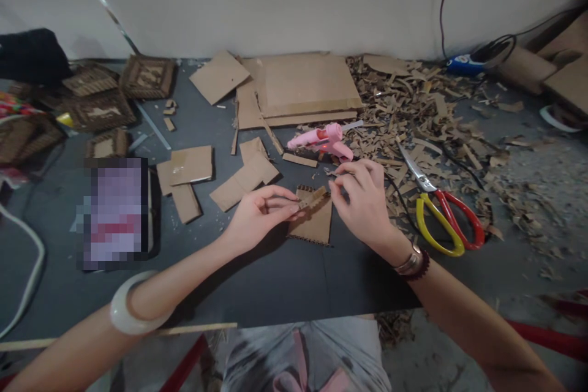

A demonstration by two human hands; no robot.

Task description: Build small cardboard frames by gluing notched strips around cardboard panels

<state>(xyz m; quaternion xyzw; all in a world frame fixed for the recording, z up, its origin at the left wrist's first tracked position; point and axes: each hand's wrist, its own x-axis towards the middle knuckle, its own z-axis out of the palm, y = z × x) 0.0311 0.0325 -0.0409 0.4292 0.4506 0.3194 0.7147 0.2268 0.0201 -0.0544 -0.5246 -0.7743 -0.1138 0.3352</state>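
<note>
Thin cardboard strip over a bumpy-edged square
Left hand pinches the strip; right hand: cannot tell its grip.

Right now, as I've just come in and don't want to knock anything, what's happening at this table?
The left hand holds a small cardboard strip over a cardboard square with ridged edging. The right hand is poised by the strip's far end; whether it touches isn't clear. A pink glue gun lies just beyond the hands, and red-and-yellow-handled scissors lie to the right. Cardboard scraps are heaped behind them.
</note>
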